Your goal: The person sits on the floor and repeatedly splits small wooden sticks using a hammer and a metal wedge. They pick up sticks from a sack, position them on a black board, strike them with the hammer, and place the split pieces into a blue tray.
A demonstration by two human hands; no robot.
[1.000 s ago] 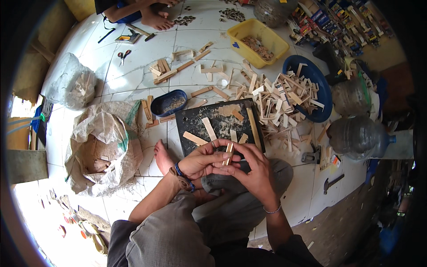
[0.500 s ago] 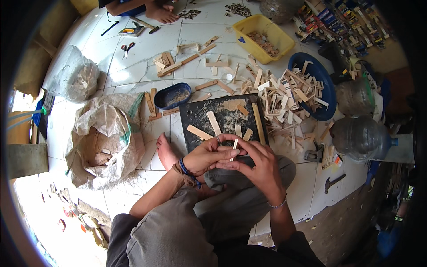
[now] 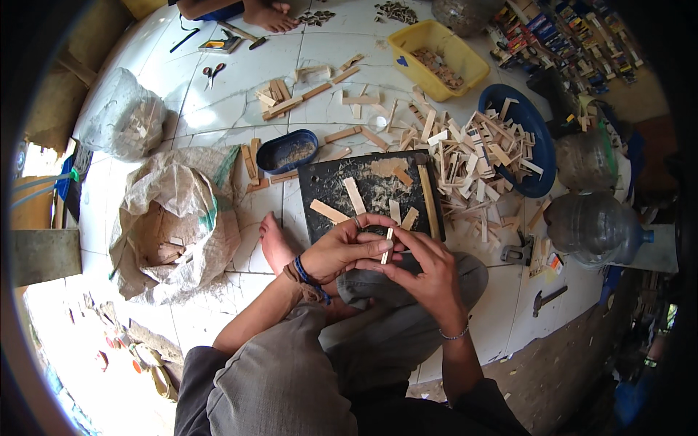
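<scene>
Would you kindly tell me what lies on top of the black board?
On the black board lie several wood strips and sawdust. Its near edge is hidden behind the left hand and right hand.

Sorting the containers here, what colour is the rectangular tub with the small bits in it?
Yellow tub, seen clearly in the head view.

White tiled floor (image 3: 218, 109) carries everything. At its centre lies a dark board (image 3: 363, 190) dusted with sawdust, small wood slats on it. At 11 o'clock of the board, touching it, a blue tub (image 3: 287, 151); at 9, a crumpled sack (image 3: 174, 218); further, at 10, a clear bag (image 3: 120, 116). At 1 o'clock a yellow tray (image 3: 436, 47); at 3, a wood-scrap heap (image 3: 465, 156) spilling from a blue basin (image 3: 542, 138). Scissors (image 3: 212, 72) lie at 11; a hammer (image 3: 549, 298) at 4.
</scene>
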